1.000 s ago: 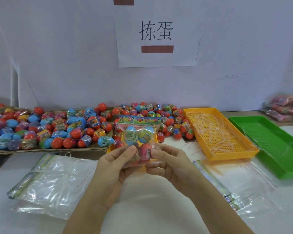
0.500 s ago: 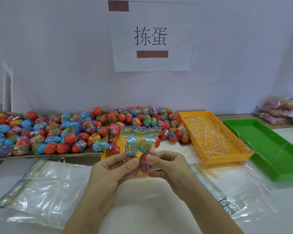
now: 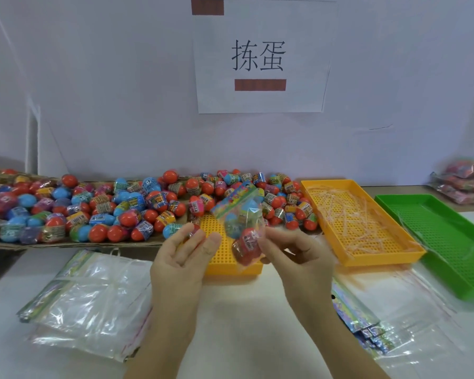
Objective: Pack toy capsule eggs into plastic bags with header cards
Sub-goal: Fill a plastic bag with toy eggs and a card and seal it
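Filled bag: clear plastic, tilted, its colourful header card uppermost and leaning left; it holds several capsule eggs, blue ones above and a red one at the bottom, and is blurred in places. It is raised above the near yellow tray, in front of the egg heap. Right hand: fingers curled, pinching the bag at its lower right edge. Left hand: just beside the bag and apart from it, palm up, fingers relaxed, holding nothing. Loose capsule eggs: a large heap, mostly red and blue with printed bands, on a cardboard sheet along the back of the bench. Second yellow tray: right of the heap, holding thin clear strips. Green tray: just beside it, further right. Empty bags: a flat stack at the left; another stack at the right, near the right forearm. Packed bags: a pile at the far right edge, blurred. Paper sign: on the wall behind, with two printed characters.
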### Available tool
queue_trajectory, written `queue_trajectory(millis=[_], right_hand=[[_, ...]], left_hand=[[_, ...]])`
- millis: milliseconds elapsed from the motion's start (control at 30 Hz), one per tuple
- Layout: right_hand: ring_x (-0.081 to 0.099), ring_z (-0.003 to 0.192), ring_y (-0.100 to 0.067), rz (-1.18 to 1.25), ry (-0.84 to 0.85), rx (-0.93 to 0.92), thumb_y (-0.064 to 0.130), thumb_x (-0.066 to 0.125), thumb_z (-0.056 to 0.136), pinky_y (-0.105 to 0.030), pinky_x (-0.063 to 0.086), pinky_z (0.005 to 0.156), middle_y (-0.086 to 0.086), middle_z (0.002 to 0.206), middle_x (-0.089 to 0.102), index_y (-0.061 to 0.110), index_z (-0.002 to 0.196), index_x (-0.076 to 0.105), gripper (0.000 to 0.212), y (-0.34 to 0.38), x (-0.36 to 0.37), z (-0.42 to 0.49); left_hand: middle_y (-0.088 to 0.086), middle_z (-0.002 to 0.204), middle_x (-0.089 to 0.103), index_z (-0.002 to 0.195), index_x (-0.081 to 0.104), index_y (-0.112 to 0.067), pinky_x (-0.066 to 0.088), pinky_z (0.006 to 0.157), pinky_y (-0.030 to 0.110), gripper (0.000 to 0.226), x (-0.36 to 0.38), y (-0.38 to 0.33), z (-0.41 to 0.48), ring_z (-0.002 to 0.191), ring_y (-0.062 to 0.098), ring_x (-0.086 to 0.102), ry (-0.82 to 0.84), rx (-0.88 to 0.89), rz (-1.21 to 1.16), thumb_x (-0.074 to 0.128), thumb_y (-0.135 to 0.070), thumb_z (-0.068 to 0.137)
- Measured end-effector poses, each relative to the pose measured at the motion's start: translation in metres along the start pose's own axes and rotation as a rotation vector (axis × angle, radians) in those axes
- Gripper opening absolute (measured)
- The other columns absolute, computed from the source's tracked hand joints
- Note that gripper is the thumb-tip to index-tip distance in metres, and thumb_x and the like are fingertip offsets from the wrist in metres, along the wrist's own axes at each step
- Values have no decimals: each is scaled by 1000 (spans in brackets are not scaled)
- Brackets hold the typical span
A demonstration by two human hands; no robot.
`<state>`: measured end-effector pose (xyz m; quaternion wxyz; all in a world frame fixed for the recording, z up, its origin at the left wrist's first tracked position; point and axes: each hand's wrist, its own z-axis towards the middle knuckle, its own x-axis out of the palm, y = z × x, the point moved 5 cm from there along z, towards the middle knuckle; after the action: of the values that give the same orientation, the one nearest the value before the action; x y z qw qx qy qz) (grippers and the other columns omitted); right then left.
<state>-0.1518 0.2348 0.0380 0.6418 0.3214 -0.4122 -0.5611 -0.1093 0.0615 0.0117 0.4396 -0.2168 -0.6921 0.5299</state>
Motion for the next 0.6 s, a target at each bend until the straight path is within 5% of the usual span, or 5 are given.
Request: queue_trajectory(millis=[100,233,400,500,600], right_hand=[[66,74,-12,-465,109,-590,7,75,80,-20,51,67,-2,82,70,9,86,75,6,15,13,-20],[63,88,-18,-564,352,-735,17,75,81,-23,49,83,-3,95,71,6,91,75,15,15,28,-30],[62,99,-7,-195,24,-77,37,76,77,-24,53,80,10,106,64,29,116,60,44,6,8,-9],[71,86,-17,66,190,495,36,76,67,-28,58,71,-8,105,70,18,120,61,59,-16,6,3],[71,72,-21,186,265,594,30,74,65,-25,56,58,-15,89,74,5,103,72,45,-19,3,5]], left_hand=[[1,92,76,102,69,-14,57,71,31,67,8,4,-5,90,19,72,86,-66,-83,78,-49,46],[6,95,76,114,65,-7,56,58,23,65,11,10,-5,79,17,73,148,-122,-146,82,-23,54],[15,96,75,110,64,0,59,59,31,43,11,15,5,79,21,74,219,-206,-252,65,-8,68],[15,95,75,107,66,-2,59,59,32,41,13,20,4,80,23,75,279,-249,-220,66,-5,66],[15,94,76,103,68,-2,59,58,28,43,9,23,6,80,23,75,264,-263,-133,74,-10,61]])
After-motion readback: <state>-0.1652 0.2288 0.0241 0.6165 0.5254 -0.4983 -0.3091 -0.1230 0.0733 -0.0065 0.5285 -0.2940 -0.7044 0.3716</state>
